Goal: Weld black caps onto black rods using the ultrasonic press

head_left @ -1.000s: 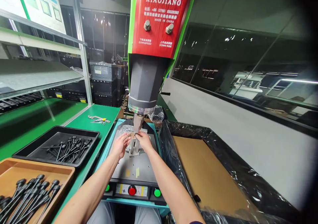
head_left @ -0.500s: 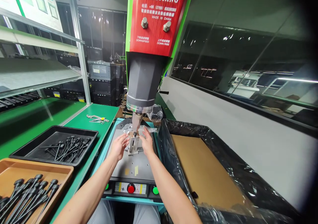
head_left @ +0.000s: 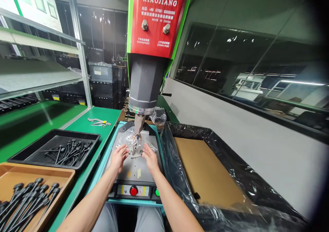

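Black-headed part, upright in metal fixture, under machine's metal tip. Left hand: fingers loosely spread, nothing held, just beside fixture. Right hand: likewise loosely spread and unladen, fixture's other side. Clear plastic: around fixture. Black tray: similar parts, left. Orange tray: more, nearer.

This is a factory workshop: a red-and-green XIAOJIANG press machine stands over its metal bed, black plastic trays of black rod-shaped parts lie on the green workbench at left, and stacked grey-and-black crates fill the far left.
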A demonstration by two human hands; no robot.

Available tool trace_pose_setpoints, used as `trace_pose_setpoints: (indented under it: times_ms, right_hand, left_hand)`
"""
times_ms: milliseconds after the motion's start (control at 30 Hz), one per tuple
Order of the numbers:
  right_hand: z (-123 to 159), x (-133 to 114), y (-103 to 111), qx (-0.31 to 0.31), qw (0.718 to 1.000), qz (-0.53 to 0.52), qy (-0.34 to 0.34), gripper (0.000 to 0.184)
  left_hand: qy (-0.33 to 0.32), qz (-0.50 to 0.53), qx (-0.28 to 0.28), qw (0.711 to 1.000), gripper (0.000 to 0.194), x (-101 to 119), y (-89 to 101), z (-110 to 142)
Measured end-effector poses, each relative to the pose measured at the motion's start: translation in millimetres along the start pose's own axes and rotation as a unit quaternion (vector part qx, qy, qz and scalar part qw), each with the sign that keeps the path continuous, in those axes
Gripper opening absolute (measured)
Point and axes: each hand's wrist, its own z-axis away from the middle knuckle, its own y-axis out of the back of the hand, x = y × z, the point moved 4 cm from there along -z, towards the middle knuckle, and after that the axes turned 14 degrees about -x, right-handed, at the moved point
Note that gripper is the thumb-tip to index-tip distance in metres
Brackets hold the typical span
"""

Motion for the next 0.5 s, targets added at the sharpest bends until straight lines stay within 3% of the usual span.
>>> trace_pose_setpoints:
  times_ms: [233, 367, 500]
  right_hand:
    - [31.0, -4.9, 3.0, -0.048, 0.995, -0.071, -0.043, 0.059]
    - [61.5, -4.8, 11.7, -0.029, 0.996, -0.059, -0.068, 0.052]
    - [104.8, 0.4, 29.7, -0.012, 0.995, 0.032, -0.096, 0.042]
  left_hand:
    - [-0.004, 0.035, -0.034, 0.999, 0.019, -6.0, 5.1, 6.1]
    - [0.053, 0.024, -0.053, 0.997, 0.021, -12.5, 8.3, 21.5]
    - [0.108, -0.042, -0.050, 0.992, 0.025, -22.7, 34.0, 55.8]
